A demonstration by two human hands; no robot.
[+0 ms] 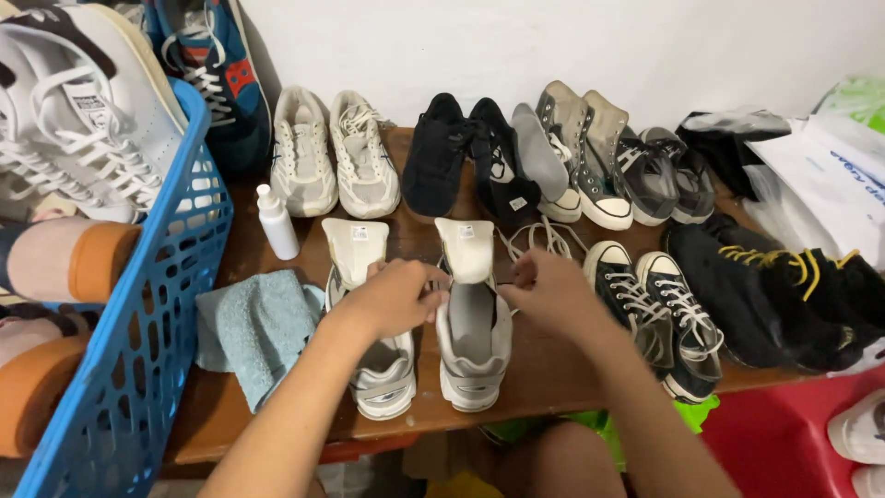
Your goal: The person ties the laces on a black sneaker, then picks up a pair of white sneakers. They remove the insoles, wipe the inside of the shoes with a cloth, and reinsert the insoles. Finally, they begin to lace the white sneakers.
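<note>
Both forearms reach forward over the near edge of the wooden worktop (544,373) and meet at a grey and white sneaker (473,346) that stands toe toward the person, its tongue pulled up. The left hand (395,297) lies knuckles up against the shoe's left side, fingers curled in at the lacing area; what they grip is hidden. The right hand (546,291) is pinched shut at the shoe's right side, just beside a loose white lace (544,238). The matching sneaker (369,355) stands touching on the left, partly under the left wrist. A blue cloth (253,332) and white bottle (277,221) lie further left, beside a blue basket (138,369). 2 black canvas shoes (659,314) crowd the right.
</note>
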